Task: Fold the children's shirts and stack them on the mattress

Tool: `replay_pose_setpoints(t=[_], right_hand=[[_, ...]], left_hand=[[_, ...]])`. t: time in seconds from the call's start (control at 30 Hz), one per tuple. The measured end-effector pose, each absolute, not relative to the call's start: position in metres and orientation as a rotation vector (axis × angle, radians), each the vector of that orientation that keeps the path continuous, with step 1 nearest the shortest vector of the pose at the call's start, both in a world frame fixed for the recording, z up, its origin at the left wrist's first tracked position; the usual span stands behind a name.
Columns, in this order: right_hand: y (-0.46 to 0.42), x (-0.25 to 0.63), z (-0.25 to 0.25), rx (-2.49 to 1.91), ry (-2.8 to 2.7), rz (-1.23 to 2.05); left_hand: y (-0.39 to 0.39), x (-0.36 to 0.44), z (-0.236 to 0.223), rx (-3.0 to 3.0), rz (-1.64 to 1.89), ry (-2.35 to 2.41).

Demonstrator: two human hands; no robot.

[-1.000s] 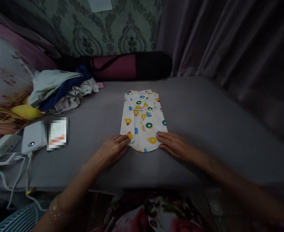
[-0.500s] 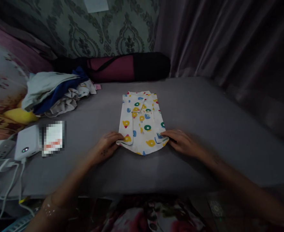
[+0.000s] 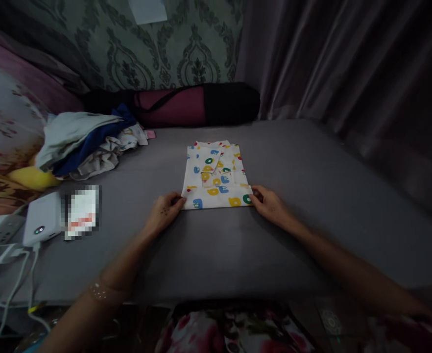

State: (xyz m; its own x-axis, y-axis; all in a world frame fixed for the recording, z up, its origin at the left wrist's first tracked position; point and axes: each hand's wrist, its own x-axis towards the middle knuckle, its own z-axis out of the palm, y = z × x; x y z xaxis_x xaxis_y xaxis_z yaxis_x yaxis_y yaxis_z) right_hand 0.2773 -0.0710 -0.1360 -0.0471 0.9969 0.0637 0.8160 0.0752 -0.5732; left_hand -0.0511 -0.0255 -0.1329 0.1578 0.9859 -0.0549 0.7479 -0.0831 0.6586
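Observation:
A small white garment (image 3: 216, 176) printed with yellow, blue and green shapes lies folded on the grey bed surface (image 3: 311, 206). Its near part is turned up, so a straight fold runs along the front. My left hand (image 3: 163, 213) pinches the fold's left corner. My right hand (image 3: 269, 203) pinches the right corner. Both hands rest on the bed with their fingers closed on the cloth.
A pile of clothes (image 3: 85, 142) lies at the back left. A dark red and black roll (image 3: 197, 104) sits against the patterned wall. A white box (image 3: 43, 224) with cables stands at the left edge. Dark curtains (image 3: 348, 63) hang on the right.
Both hands lifted the garment's rounded bottom hem and folded it away from me. The garment is now shorter, with a straight front edge. The hands moved forward with it.

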Motion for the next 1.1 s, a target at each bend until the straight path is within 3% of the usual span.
replay_pose_setpoints(t=[0.2,0.73,1.1], right_hand=[[-0.078,0.271,-0.136,-1.937,-2.076,0.331],[-0.052,0.27,-0.128,-2.09,-1.968,0.455],[-0.064,0.265,-0.123,-2.149,-2.095,0.32]], left_hand=[[-0.025,-0.043,-0.133,1.993,0.506,1.758],[-0.023,-0.043,-0.134,2.061,0.537,1.728],[-0.026,-0.046,-0.143,2.321,0.484,1.758]])
